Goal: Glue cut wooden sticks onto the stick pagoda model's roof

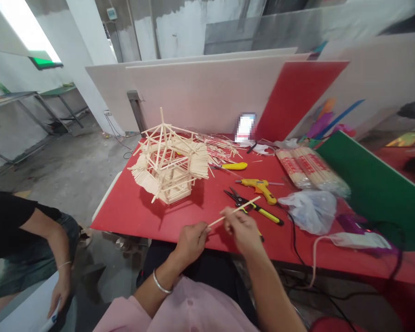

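A thin wooden stick point(252, 201) slants above the red table's front edge, its far end pointing up to the right. My left hand point(191, 244) pinches the stick's near end between thumb and fingers. Around the stick's middle, the curled fingers of my right hand point(241, 230) close on it, slightly blurred. Beyond my hands on the left stands a pavilion-like model point(174, 173) built of similar sticks. Just past my right hand lie black-and-yellow pliers point(268, 214), partly hidden by that hand, and a yellow glue gun point(261, 186).
Packs of sticks point(311, 170) and a clear plastic bag point(311, 210) lie on the right, near a leaning green board point(373, 189). A yellow-handled tool point(234, 166), loose sticks and a lit phone point(245, 127) are farther back. Another person's hand point(60, 295) is at lower left.
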Motion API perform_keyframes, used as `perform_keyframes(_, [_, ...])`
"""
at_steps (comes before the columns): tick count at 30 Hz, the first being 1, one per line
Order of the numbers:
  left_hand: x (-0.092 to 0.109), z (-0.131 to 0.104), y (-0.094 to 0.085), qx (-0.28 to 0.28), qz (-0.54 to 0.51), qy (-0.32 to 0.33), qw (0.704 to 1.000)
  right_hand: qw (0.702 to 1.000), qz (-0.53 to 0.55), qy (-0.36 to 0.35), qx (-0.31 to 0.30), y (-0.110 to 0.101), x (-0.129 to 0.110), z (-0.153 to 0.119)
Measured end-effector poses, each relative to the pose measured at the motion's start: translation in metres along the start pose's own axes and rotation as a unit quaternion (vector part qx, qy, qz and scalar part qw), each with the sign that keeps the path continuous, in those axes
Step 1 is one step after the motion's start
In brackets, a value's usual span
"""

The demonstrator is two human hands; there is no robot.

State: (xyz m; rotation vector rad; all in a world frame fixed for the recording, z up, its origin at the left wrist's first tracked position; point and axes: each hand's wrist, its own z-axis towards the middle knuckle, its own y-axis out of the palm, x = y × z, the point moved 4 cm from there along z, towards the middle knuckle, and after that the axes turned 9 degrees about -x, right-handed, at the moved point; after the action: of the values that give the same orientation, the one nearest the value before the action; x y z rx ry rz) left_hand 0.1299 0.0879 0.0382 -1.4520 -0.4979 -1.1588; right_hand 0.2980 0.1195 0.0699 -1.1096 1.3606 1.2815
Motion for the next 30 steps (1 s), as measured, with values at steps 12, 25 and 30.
perform_keyframes(12, [-0.011,0.001,-0.013,0.081,-0.090,-0.024,0.992,0.996,-0.087,-0.019,0.011,-0.009,0.007,-0.007])
perform_keyframes(25, [-0.021,-0.007,-0.017,0.142,-0.140,-0.024,0.980,0.957,-0.283,-0.017,-0.063,0.006,0.017,-0.009])
perform_keyframes(30, [-0.024,-0.009,-0.017,0.175,-0.136,0.008,0.975,0.840,-0.540,-0.013,-0.059,-0.004,0.022,-0.029])
